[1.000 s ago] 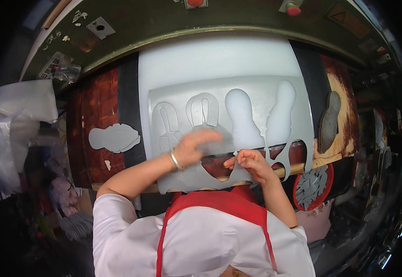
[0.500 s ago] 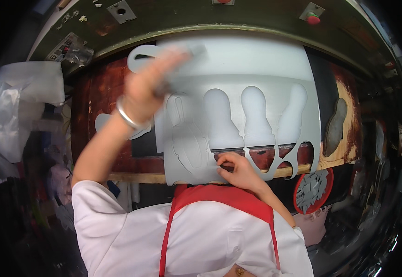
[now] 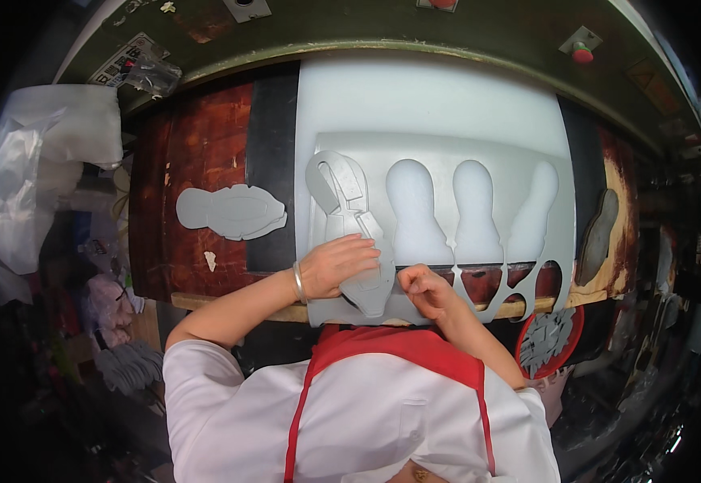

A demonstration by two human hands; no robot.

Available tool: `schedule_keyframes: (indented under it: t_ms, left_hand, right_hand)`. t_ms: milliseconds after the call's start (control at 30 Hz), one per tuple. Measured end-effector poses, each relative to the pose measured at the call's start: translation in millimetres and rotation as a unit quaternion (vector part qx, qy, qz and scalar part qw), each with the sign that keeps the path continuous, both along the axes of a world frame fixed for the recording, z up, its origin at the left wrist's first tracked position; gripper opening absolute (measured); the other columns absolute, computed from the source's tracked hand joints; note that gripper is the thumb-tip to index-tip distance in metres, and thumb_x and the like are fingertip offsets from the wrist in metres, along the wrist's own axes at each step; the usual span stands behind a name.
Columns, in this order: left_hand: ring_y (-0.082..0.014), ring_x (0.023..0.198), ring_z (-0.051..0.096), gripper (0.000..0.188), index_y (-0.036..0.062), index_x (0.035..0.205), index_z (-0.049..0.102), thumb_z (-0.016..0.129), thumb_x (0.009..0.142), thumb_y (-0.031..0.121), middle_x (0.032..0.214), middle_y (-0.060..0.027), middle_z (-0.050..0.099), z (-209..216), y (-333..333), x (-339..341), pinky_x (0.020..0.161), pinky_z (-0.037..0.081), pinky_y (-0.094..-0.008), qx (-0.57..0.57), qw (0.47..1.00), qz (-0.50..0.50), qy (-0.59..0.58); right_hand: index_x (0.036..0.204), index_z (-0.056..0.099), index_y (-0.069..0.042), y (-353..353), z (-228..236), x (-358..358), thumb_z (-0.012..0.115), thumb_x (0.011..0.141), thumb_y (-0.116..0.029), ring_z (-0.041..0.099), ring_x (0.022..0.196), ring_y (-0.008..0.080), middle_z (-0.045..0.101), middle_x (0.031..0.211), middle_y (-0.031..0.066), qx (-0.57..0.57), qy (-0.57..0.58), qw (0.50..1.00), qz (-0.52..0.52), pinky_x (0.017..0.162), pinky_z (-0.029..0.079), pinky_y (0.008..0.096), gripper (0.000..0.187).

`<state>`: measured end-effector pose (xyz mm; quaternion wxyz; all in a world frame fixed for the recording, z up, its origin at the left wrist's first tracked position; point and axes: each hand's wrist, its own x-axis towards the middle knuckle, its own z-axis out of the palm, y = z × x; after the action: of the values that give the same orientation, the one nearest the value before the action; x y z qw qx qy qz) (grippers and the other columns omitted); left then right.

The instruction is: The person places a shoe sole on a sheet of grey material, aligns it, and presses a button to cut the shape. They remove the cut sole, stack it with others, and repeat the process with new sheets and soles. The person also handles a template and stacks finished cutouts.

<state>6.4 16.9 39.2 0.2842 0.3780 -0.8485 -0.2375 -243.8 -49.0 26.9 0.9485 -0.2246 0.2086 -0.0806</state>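
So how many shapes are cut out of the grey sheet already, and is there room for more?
Three long holes already gape in the grey sheet, and a cut-out piece lies on the brown board to the left. In hand: the left hand presses a metal cutter frame on the sheet's uncut left end, while the right hand pinches the near edge. Only that left end looks uncut.

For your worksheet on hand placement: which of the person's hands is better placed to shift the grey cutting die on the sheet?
Left, probably. The left hand already lies on the die, while the right hand pinches the grey sheet at its near edge, beside the die.
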Motion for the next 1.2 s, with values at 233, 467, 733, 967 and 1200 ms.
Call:
schedule_keyframes:
  t_ms: [233,467,733,967,1200]
  left_hand:
    - [-0.017,0.093,0.057,0.027,-0.0023,0.111,0.058,0.058,0.091,0.017,0.102,-0.0095,0.063,75,-33,53,0.082,0.047,-0.031,0.055,0.835,0.425,0.346]
    - [-0.0198,0.099,0.06,0.031,-0.0043,0.117,0.052,0.056,0.096,0.018,0.112,-0.0114,0.06,191,-26,154,0.085,0.05,-0.0323,-0.177,0.732,0.466,0.465]
    - [-0.0345,0.095,0.065,0.046,0.005,0.114,0.064,0.055,0.071,-0.009,0.105,-0.0159,0.067,97,23,174,0.087,0.053,-0.0404,-0.286,0.787,0.527,-0.142]
    - [-0.0394,0.123,0.045,0.052,0.0147,0.127,0.055,0.05,0.078,-0.002,0.129,-0.0207,0.049,-42,45,131,0.106,0.034,-0.0542,-0.076,0.859,0.469,-0.189]
    - [-0.0419,0.123,0.039,0.064,0.0072,0.134,0.046,0.066,0.073,0.009,0.133,-0.0232,0.042,-1,70,83,0.106,0.027,-0.0567,-0.005,0.838,0.495,-0.23]
  right_hand:
    - [0.079,0.058,0.0,-2,38,-6,0.059,0.083,0.002,0.06,0.097,0.0145,0.066,0.107,0.0137,-0.26,0.224,0.939,0.005,0.086,0.046,0.0252,0.005]
    - [0.086,0.058,0.0,-13,54,-66,0.06,0.088,-0.003,0.064,0.096,0.0212,0.066,0.106,0.018,-0.324,0.258,0.901,-0.132,0.089,0.051,0.0332,0.004]
    - [0.092,0.059,-0.001,-12,41,-107,0.058,0.09,-0.003,0.066,0.089,0.0234,0.066,0.099,0.0158,-0.244,0.269,0.894,-0.264,0.082,0.054,0.0342,0.003]
    - [0.091,0.06,-0.002,-18,45,-121,0.059,0.089,-0.005,0.067,0.085,0.0198,0.067,0.097,0.0138,-0.301,0.351,0.856,-0.229,0.076,0.055,0.0301,0.004]
    - [0.103,0.061,0.001,-51,22,-208,0.065,0.081,-0.014,0.06,0.097,0.0229,0.064,0.105,0.0151,-0.531,0.66,0.468,-0.251,0.087,0.047,0.0341,0.026]
